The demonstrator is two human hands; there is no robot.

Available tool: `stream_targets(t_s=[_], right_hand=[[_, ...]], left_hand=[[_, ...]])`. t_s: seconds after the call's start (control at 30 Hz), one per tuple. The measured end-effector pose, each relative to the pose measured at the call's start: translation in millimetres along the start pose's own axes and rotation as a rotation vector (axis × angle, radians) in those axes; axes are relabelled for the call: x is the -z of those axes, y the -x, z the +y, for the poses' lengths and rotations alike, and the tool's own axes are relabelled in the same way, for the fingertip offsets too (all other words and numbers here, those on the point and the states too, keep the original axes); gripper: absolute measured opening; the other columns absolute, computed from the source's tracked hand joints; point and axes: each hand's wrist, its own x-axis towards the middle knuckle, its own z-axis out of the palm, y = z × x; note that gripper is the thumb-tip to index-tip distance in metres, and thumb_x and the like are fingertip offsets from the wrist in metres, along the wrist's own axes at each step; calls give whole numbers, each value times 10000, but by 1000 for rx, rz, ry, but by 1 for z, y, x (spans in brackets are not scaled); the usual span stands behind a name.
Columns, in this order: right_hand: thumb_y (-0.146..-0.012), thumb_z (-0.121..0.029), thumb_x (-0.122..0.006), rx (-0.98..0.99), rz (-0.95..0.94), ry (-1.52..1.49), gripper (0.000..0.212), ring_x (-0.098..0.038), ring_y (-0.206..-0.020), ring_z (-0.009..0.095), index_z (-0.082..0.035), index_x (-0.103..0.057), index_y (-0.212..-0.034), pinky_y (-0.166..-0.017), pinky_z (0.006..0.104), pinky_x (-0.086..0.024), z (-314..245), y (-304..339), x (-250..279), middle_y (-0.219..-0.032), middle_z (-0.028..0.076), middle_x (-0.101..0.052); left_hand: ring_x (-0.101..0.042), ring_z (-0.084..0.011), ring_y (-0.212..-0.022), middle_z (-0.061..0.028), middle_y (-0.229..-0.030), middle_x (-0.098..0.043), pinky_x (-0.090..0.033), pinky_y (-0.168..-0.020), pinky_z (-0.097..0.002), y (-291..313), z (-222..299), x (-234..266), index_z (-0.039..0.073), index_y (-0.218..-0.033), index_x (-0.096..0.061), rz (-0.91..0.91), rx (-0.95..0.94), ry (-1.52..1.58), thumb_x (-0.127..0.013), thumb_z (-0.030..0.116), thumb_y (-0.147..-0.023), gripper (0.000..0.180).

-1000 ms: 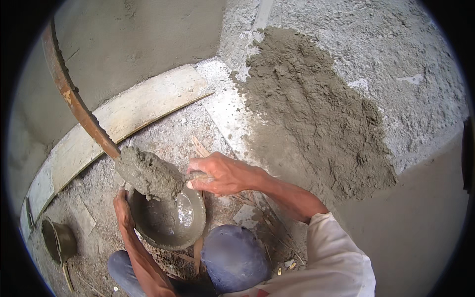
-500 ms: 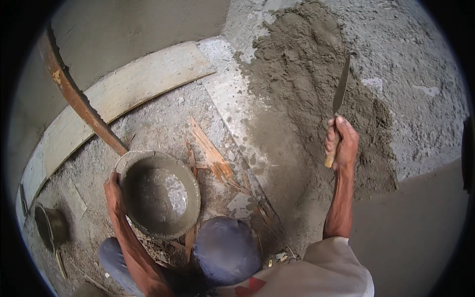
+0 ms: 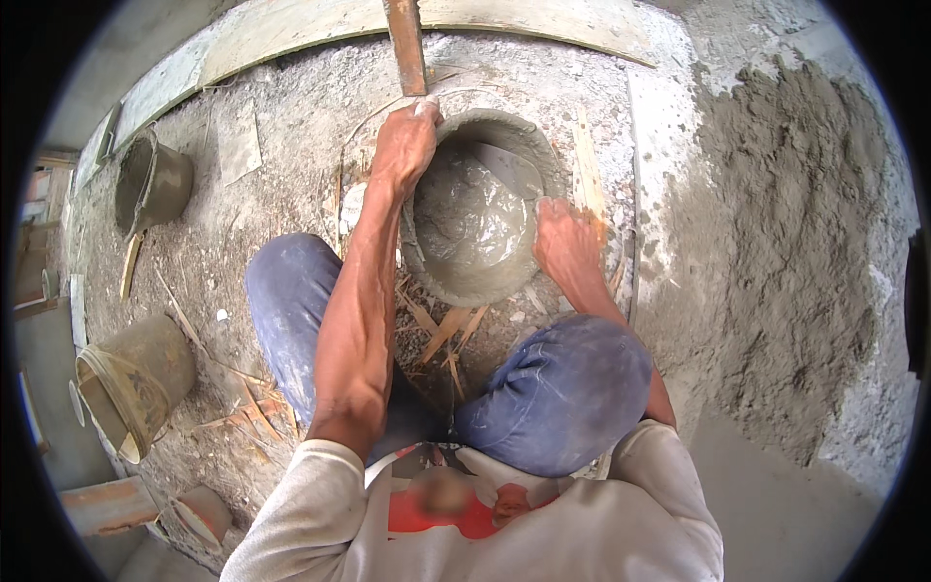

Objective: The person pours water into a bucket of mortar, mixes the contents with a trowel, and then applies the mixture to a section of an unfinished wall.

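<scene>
A round bucket (image 3: 448,281) coated in dried cement stands between my knees, with wet grey mortar (image 3: 470,218) in it. My left hand (image 3: 405,145) is closed on its rim at the far left side. At the right rim, my right hand (image 3: 567,238) makes a fist around the trowel, whose handle is hidden by the fingers. The trowel's grey blade (image 3: 504,167) reaches into the bucket, slanting toward its far side. A thin wire handle lies around the far edge of the bucket.
Two more buckets, one dark (image 3: 165,184) and one pale (image 3: 145,378), lie at the left. A wooden post (image 3: 405,44) stands just beyond the bucket. Wood splinters (image 3: 451,330) litter the ground. Mortar (image 3: 786,262) covers the floor at the right; a long board (image 3: 291,39) runs along the wall.
My view has swung left. The trowel has come down from above the mortar on the floor into the bucket. My left hand still grips the rim.
</scene>
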Motion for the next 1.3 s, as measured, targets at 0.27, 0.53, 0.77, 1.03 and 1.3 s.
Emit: stream_targets(t_s=[0.27,0.53,0.77,1.03,1.3], right_hand=[[-812,-118,-702,281,-170,-197,386,-624,-494,296,105,-668,-1125,-425,418,-539,-17,-3,-52,-653,195,-660],[-905,-185,-680,331,-320,-610,367,-626,-543,347,143,-647,-1066,-543,480,-532,-23,23,8,-631,210,-640],[-978,-313,-677,122,-496,-642,458,-667,-890,386,94,-628,-1181,-836,492,-508,1,40,30,-989,299,-654],[-1050,-363,-602,345,-32,-593,434,-701,-745,254,30,-632,-1232,-753,391,-581,69,16,81,-734,121,-659],[-1049,-162,-589,-56,-251,-1315,195,-607,-452,121,13,-670,-1019,-361,274,-517,235,-54,310,-623,49,-601]], left_hand=[[-565,-253,-745,-166,-798,-642,-447,-723,-417,-5,-7,-19,-64,-940,-692,4,-26,10,-495,451,-1015,557],[-614,-344,-802,-231,-829,-664,-462,-772,-464,-2,-1,-12,-62,-904,-713,24,35,-9,-521,392,-996,501],[-428,-173,-671,-60,-702,-531,-360,-644,-392,-8,5,3,-9,-776,-615,-1,134,94,-551,356,-990,428],[-369,-135,-672,-1,-690,-436,-352,-629,-372,-23,-16,3,45,-721,-523,-16,155,191,-506,346,-1005,414],[-346,-112,-716,39,-770,-424,-323,-659,-335,-22,-14,9,121,-781,-493,-8,160,223,-507,414,-1045,394]])
